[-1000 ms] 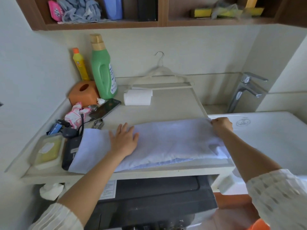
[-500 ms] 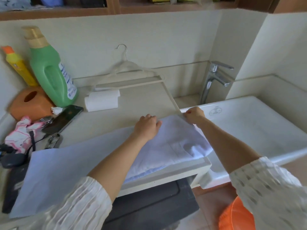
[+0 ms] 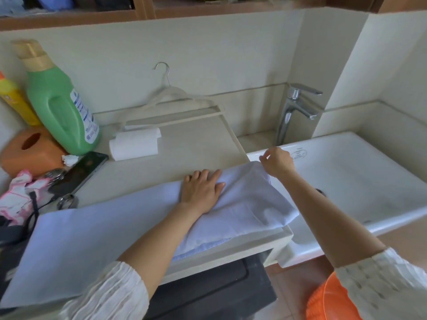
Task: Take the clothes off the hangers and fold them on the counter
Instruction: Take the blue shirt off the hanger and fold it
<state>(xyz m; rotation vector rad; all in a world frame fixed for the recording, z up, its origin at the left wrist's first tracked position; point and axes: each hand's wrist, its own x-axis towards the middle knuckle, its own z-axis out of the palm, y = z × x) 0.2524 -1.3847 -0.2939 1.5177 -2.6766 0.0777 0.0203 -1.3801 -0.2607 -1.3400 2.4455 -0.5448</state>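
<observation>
The left hand is laid flat, fingers straight, on the white garment at frame centre. The garment's right corner is pinched by the right hand, fingers curled. The garment is spread along the counter, beside the sink.

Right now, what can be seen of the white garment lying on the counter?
The white garment is pale, thin woven cloth, folded into a long band lying flat along the counter's front edge. Its right end bunches and droops toward the sink; a bluish layer peeks out underneath at the front. The left hand presses flat on its middle, and the right hand pinches its far right corner.
</observation>
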